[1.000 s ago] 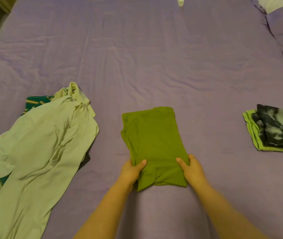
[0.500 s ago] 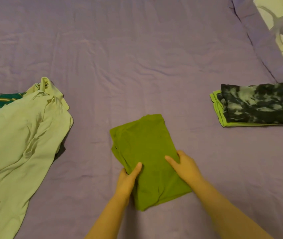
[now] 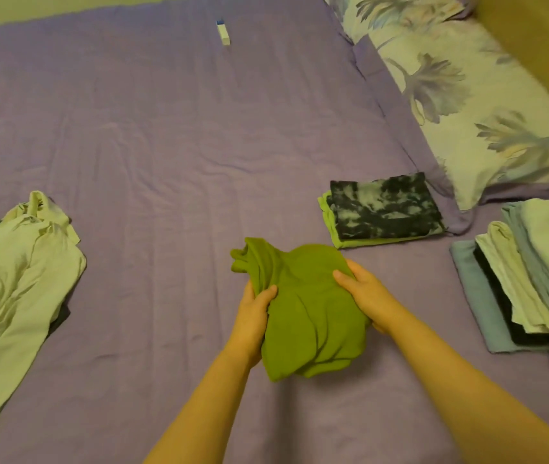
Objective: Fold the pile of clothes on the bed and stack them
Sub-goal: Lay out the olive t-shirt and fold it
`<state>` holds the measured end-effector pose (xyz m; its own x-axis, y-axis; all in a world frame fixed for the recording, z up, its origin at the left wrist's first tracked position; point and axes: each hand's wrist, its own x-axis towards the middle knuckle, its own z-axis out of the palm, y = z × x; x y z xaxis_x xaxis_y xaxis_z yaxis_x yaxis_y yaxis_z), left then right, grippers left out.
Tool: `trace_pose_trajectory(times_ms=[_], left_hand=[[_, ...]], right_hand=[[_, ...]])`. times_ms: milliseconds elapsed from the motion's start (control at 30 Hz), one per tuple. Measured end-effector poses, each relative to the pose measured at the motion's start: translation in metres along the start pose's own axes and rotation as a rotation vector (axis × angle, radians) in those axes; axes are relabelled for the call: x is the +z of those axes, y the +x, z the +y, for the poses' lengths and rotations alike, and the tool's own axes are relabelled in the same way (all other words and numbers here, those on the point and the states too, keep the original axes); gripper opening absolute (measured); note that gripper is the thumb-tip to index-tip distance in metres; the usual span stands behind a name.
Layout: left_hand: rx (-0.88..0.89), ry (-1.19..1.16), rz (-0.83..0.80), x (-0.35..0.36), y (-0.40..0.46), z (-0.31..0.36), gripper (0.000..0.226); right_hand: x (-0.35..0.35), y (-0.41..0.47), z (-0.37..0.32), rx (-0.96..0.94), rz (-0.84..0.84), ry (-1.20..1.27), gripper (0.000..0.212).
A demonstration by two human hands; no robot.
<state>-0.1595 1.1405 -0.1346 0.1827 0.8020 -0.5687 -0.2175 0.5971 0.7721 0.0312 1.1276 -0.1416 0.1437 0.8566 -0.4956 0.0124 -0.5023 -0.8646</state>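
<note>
2 hands hold the folded green garment (image 3: 306, 313) above the bed (image 3: 166, 145): left hand (image 3: 254, 316) and right hand (image 3: 365, 293) grip opposite sides. The tie-dye stack (image 3: 383, 209) lies forward-right, nearer the right hand.

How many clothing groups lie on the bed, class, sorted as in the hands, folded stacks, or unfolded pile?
In the hands: 1, the olive green garment, held by the left hand and right hand
Folded stacks: 2, the tie-dye stack and the pale stack
Unfolded pile: 1, the pale green pile
Total: 4
</note>
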Motion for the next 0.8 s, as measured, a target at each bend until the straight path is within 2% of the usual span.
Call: trace_pose_trajectory(times_ms=[200, 267, 333, 433, 500, 533, 667, 800], left_hand=[[0.001, 0.033, -0.133, 0.106, -0.01, -0.048, 0.036], [-0.07, 0.036, -0.137, 0.125, -0.012, -0.078, 0.039], [-0.18, 0.015, -0.13, 0.135, -0.016, -0.112, 0.047], [-0.23, 0.11, -0.083, 0.138, -0.024, -0.159, 0.078], [-0.218, 0.286, -0.071, 0.137, -0.028, -0.178, 0.107], [-0.216, 0.359, -0.077, 0.136, -0.029, -0.182, 0.112], [-0.293, 0.413, -0.058, 0.126, -0.03, -0.189, 0.092], [-0.359, 0.598, -0.002, 0.114, -0.036, -0.194, 0.065]], right_hand=[[-0.121, -0.034, 0.023, -0.061, 0.126, -0.078, 0.04], [-0.149, -0.042, 0.048, -0.026, 0.163, -0.126, 0.039], [-0.167, -0.052, 0.081, 0.077, 0.205, -0.208, 0.054], [-0.176, -0.073, 0.128, 0.178, 0.135, -0.256, 0.083], [-0.18, -0.082, 0.15, 0.165, 0.092, -0.334, 0.09], [-0.183, -0.083, 0.157, 0.151, 0.095, -0.381, 0.088], [-0.193, -0.082, 0.161, 0.164, 0.192, -0.484, 0.071], [-0.193, -0.088, 0.163, 0.283, 0.125, -0.641, 0.061]])
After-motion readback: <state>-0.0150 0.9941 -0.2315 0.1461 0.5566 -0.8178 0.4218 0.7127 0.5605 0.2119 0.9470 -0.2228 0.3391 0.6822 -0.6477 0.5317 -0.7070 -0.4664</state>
